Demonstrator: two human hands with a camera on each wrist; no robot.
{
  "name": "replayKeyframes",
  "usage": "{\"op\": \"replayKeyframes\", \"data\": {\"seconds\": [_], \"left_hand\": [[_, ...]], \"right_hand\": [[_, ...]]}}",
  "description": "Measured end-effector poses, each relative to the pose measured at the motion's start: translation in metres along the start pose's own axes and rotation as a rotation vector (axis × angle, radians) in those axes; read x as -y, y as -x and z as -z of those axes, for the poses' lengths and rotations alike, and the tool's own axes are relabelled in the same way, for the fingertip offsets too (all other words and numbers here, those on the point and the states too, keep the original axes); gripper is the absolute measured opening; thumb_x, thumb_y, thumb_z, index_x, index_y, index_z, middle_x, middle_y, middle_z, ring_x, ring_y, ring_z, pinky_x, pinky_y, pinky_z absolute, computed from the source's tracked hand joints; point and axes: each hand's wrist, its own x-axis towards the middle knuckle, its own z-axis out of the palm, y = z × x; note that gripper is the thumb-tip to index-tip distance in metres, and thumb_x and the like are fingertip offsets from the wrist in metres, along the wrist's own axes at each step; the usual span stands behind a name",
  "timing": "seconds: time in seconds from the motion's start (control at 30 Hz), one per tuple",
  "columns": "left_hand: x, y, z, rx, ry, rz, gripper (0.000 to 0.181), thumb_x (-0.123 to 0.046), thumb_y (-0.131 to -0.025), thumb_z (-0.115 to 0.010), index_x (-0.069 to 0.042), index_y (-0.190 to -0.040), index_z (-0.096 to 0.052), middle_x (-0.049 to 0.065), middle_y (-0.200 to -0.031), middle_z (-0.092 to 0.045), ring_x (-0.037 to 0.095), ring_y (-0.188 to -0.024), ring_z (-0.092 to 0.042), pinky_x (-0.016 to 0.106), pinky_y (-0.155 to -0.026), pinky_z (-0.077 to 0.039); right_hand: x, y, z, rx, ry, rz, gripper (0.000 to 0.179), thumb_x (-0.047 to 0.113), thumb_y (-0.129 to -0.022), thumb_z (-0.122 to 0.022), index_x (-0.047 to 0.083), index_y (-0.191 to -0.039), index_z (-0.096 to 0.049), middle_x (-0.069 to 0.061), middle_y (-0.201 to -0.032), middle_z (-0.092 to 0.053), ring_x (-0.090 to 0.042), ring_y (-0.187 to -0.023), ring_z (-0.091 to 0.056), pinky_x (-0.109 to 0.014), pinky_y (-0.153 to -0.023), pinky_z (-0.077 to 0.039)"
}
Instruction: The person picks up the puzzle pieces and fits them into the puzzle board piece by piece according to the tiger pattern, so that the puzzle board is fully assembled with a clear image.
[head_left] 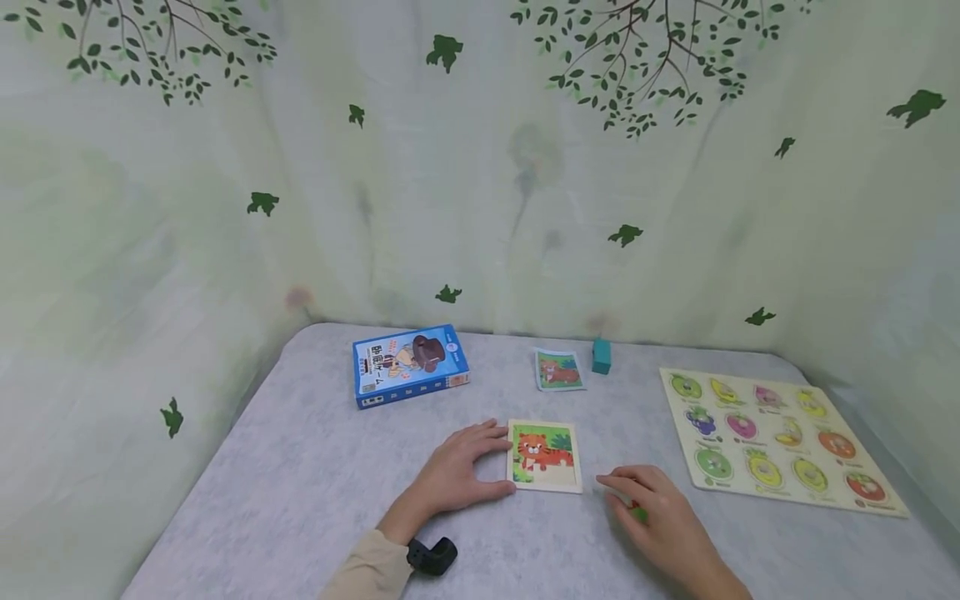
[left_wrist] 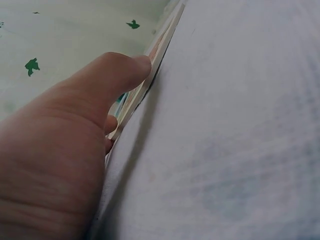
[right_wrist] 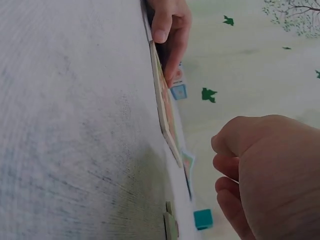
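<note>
A square tiger picture puzzle [head_left: 542, 454] in a pale wooden frame lies on the table, with a bare patch at its lower right. My left hand [head_left: 463, 471] rests at its left side, fingers extended to the edge and thumb at the near left corner. The left thumb [left_wrist: 127, 70] lies against the frame's edge in the left wrist view. Right of the puzzle, my right hand [head_left: 660, 517] holds a small green and red puzzle piece [head_left: 638, 512] in its curled fingers, mostly covered by them. That piece is hidden in the right wrist view.
Behind the puzzle lie a tiger picture card [head_left: 558, 370] and a teal block [head_left: 602, 357]. A blue game box [head_left: 410, 365] stands at the back left. At the right lies a fruit puzzle board [head_left: 780, 440]. A leaf-printed curtain [head_left: 480, 183] hangs behind the table.
</note>
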Motion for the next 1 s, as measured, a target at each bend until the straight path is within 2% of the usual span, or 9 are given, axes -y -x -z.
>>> {"op": "replayKeyframes", "data": {"seconds": [0.17, 0.3, 0.4, 0.63, 0.87, 1.0], "left_hand": [[0.000, 0.001, 0.000, -0.012, 0.010, -0.010, 0.065, -0.060, -0.087, -0.075, -0.024, -0.140, -0.066, -0.008, -0.156, -0.051, 0.020, -0.152, -0.037, 0.054, -0.123, -0.031], [-0.002, 0.001, 0.000, -0.034, 0.022, -0.019, 0.064, -0.058, -0.087, -0.076, -0.022, -0.138, -0.067, -0.005, -0.153, -0.055, 0.023, -0.150, -0.041, 0.056, -0.121, -0.033], [-0.003, 0.001, 0.001, -0.046, 0.024, -0.017, 0.063, -0.057, -0.087, -0.077, -0.021, -0.137, -0.068, -0.005, -0.152, -0.056, 0.023, -0.149, -0.043, 0.056, -0.121, -0.034], [-0.005, 0.004, 0.001, -0.016, 0.062, 0.034, 0.063, -0.057, -0.086, -0.077, -0.024, -0.138, -0.067, -0.009, -0.153, -0.055, 0.020, -0.150, -0.041, 0.055, -0.122, -0.033], [-0.005, 0.005, 0.003, -0.024, 0.087, 0.035, 0.061, -0.055, -0.087, -0.078, -0.024, -0.138, -0.067, -0.010, -0.151, -0.056, 0.019, -0.149, -0.042, 0.054, -0.123, -0.032], [-0.003, 0.004, 0.002, -0.028, 0.091, 0.029, 0.061, -0.056, -0.087, -0.078, -0.024, -0.138, -0.067, -0.010, -0.150, -0.057, 0.018, -0.148, -0.043, 0.053, -0.123, -0.032]], "right_hand": [[-0.005, 0.002, 0.002, 0.012, 0.018, -0.023, 0.035, 0.007, -0.080, -0.088, 0.022, -0.111, -0.080, 0.011, -0.108, -0.066, -0.003, -0.094, -0.056, -0.019, -0.071, -0.057], [-0.015, 0.004, 0.003, -0.031, 0.006, 0.043, 0.037, 0.004, -0.078, -0.089, 0.019, -0.110, -0.080, 0.010, -0.106, -0.067, -0.003, -0.092, -0.057, -0.017, -0.071, -0.053], [-0.021, 0.006, 0.003, -0.031, -0.022, 0.076, 0.036, 0.006, -0.079, -0.088, 0.018, -0.111, -0.079, 0.010, -0.107, -0.067, -0.002, -0.091, -0.056, -0.012, -0.071, -0.049], [-0.029, 0.013, 0.001, 0.019, -0.051, 0.031, 0.034, 0.011, -0.082, -0.087, 0.023, -0.113, -0.078, 0.012, -0.108, -0.067, 0.001, -0.083, -0.052, -0.014, -0.061, -0.048], [-0.037, 0.012, 0.005, 0.025, -0.038, 0.091, 0.041, 0.014, -0.079, -0.089, 0.026, -0.117, -0.077, 0.016, -0.111, -0.066, 0.002, -0.089, -0.055, -0.014, -0.066, -0.049], [-0.040, 0.013, 0.006, 0.048, -0.035, 0.080, 0.042, 0.016, -0.079, -0.090, 0.027, -0.117, -0.077, 0.020, -0.111, -0.065, 0.003, -0.091, -0.057, -0.016, -0.069, -0.052]]}}
